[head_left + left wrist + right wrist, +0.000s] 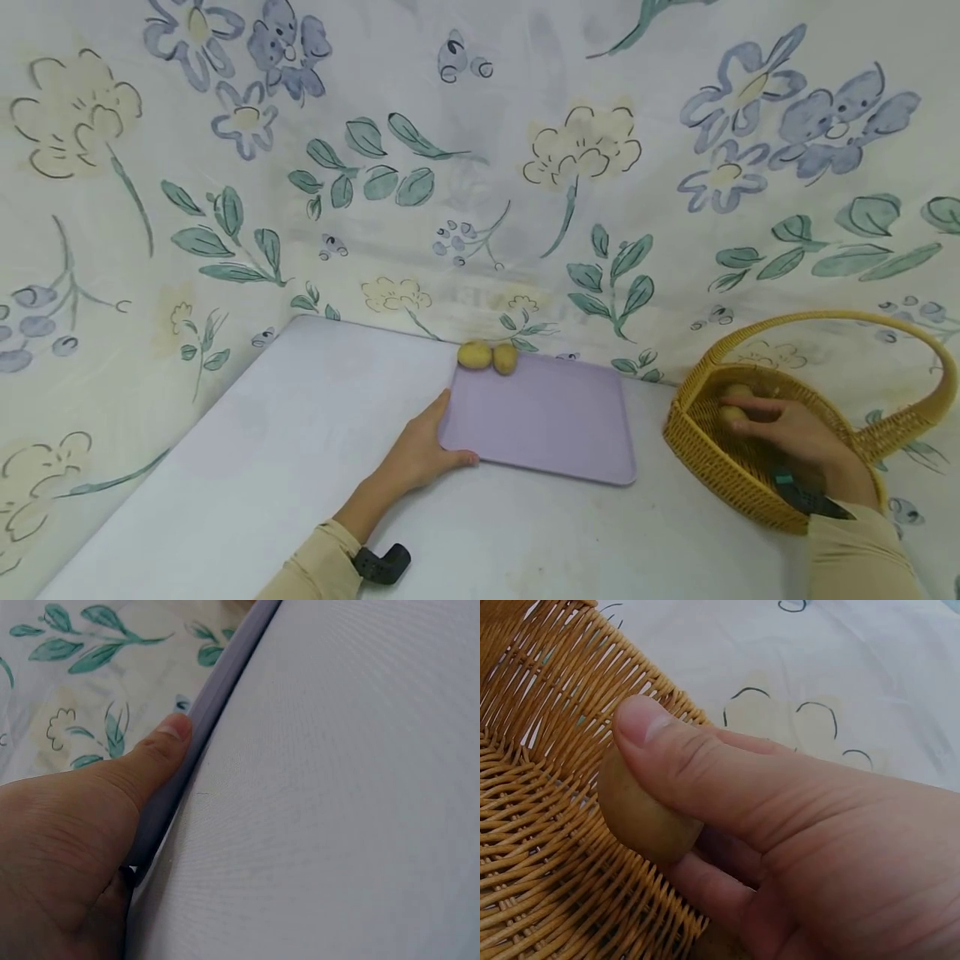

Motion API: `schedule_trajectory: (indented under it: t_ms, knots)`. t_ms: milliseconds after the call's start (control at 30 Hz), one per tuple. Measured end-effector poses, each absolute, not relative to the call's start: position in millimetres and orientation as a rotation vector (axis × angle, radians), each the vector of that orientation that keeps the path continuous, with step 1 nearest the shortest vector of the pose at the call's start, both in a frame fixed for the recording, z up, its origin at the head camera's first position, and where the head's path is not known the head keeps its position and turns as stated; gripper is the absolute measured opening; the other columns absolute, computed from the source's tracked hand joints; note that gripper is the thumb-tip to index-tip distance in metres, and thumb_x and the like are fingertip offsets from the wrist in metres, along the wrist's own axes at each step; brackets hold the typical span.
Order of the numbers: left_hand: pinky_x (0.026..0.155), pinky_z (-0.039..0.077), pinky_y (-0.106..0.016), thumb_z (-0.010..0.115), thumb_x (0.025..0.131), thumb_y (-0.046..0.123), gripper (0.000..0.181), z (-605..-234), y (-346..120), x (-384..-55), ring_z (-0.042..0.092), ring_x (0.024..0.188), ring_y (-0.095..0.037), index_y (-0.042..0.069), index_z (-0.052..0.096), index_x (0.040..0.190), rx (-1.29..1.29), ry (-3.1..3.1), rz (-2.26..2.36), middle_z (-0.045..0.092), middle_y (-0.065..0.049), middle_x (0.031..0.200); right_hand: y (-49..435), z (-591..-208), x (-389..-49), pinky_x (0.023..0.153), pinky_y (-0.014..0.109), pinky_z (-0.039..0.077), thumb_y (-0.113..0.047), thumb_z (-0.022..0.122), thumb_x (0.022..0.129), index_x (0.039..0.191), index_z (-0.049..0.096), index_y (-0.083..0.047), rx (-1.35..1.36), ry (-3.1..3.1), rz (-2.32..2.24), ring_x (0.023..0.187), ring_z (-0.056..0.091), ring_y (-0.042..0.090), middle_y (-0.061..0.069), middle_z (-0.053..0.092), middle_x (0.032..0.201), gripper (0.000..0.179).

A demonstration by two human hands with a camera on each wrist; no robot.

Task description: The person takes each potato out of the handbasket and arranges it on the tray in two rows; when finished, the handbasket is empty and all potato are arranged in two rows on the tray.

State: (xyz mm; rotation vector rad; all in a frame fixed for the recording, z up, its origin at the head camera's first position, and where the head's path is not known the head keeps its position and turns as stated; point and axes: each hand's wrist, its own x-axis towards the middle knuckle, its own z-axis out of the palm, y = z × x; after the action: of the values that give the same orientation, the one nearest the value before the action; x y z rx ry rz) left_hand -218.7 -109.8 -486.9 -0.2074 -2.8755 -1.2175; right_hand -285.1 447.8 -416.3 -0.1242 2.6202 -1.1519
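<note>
My right hand [798, 433] reaches into a wicker basket [678, 421] and grips a potato [641, 810] between thumb and fingers. Another potato [738, 390] lies in the basket just beyond it, partly hidden by the fingers. On the left, my left hand [420, 450] holds the near left corner of a lilac tray [540, 417]. Its thumb [161, 742] lies along the front rim while the other fingers run up the left side. Two potatoes, a larger one [475, 355] and a smaller one [505, 359], sit side by side in the tray's far left corner.
The basket's tall arched handle [832, 317] rises over it and leans right. A white table [300, 417] bears both tray and basket. Flower-printed cloth [480, 208] hangs behind the table's back edge and along the left.
</note>
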Motion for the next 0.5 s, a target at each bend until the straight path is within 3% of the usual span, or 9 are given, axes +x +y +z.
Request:
schedule_trajectory:
  t_ms: [100, 167, 233, 300, 400, 467, 500]
  knots:
    - [0.127, 0.029, -0.051, 0.09, 0.071, 0.051, 0.125, -486.0, -109.4, -219.3, 0.03, 0.154, -0.038, -0.001, 0.02, 0.161, -0.208, -2.874, -1.234, 0.027, -0.02, 0.167, 449.7, -414.3, -284.0, 0.087, 0.005, 0.044, -0.034, 0.069, 0.099, 0.15, 0.053, -0.012, -0.12, 2.571, -1.266, 0.121, 0.043, -0.016, -0.023, 0.048, 0.147, 0.058]
    - [0.127, 0.029, -0.051, 0.09, 0.07, 0.05, 0.125, -486.0, -109.3, -218.8, 0.03, 0.154, -0.038, -0.002, 0.02, 0.161, -0.208, -2.87, -1.242, 0.026, -0.021, 0.167, 450.1, -413.6, -282.8, 0.087, 0.005, 0.043, -0.035, 0.068, 0.099, 0.151, 0.052, -0.014, -0.102, 2.544, -1.31, 0.11, 0.039, -0.027, -0.032, 0.048, 0.14, 0.058]
    - [0.127, 0.029, -0.052, 0.09, 0.07, 0.05, 0.125, -487.2, -109.6, -217.5, 0.03, 0.154, -0.039, -0.002, 0.021, 0.161, -0.203, -2.87, -1.244, 0.027, -0.021, 0.166, 449.1, -413.8, -281.1, 0.087, 0.005, 0.042, -0.036, 0.067, 0.1, 0.152, 0.05, -0.015, -0.085, 2.518, -1.337, 0.113, 0.037, -0.027, -0.033, 0.047, 0.143, 0.059]
    - [0.126, 0.029, -0.052, 0.09, 0.07, 0.05, 0.125, -489.0, -110.0, -215.9, 0.03, 0.154, -0.039, -0.002, 0.022, 0.161, -0.2, -2.875, -1.237, 0.028, -0.021, 0.166, 447.6, -414.8, -279.1, 0.088, 0.004, 0.042, -0.037, 0.066, 0.1, 0.153, 0.049, -0.015, -0.073, 2.501, -1.343, 0.131, 0.038, -0.015, -0.028, 0.044, 0.15, 0.06]
    - [0.126, 0.03, -0.052, 0.089, 0.071, 0.051, 0.125, -490.3, -110.2, -215.6, 0.031, 0.153, -0.039, -0.003, 0.022, 0.16, -0.207, -2.875, -1.227, 0.028, -0.022, 0.166, 447.1, -415.1, -277.9, 0.088, 0.004, 0.042, -0.037, 0.065, 0.101, 0.153, 0.048, -0.015, -0.07, 2.497, -1.351, 0.142, 0.034, -0.002, -0.026, 0.042, 0.152, 0.06]
    - [0.126, 0.03, -0.051, 0.089, 0.072, 0.051, 0.125, -488.9, -110.6, -217.7, 0.03, 0.154, -0.038, -0.002, 0.021, 0.161, -0.211, -2.88, -1.22, 0.027, -0.021, 0.166, 447.7, -414.5, -279.0, 0.088, 0.004, 0.042, -0.037, 0.065, 0.101, 0.153, 0.048, -0.015, -0.077, 2.501, -1.351, 0.141, 0.034, -0.003, -0.026, 0.041, 0.153, 0.059]
    - [0.126, 0.03, -0.051, 0.089, 0.072, 0.051, 0.124, -487.9, -111.3, -219.3, 0.03, 0.154, -0.038, -0.002, 0.02, 0.161, -0.218, -2.882, -1.21, 0.027, -0.021, 0.166, 447.9, -413.9, -279.9, 0.088, 0.004, 0.042, -0.037, 0.065, 0.101, 0.153, 0.049, -0.015, -0.08, 2.505, -1.354, 0.135, 0.036, -0.01, -0.028, 0.042, 0.151, 0.059]
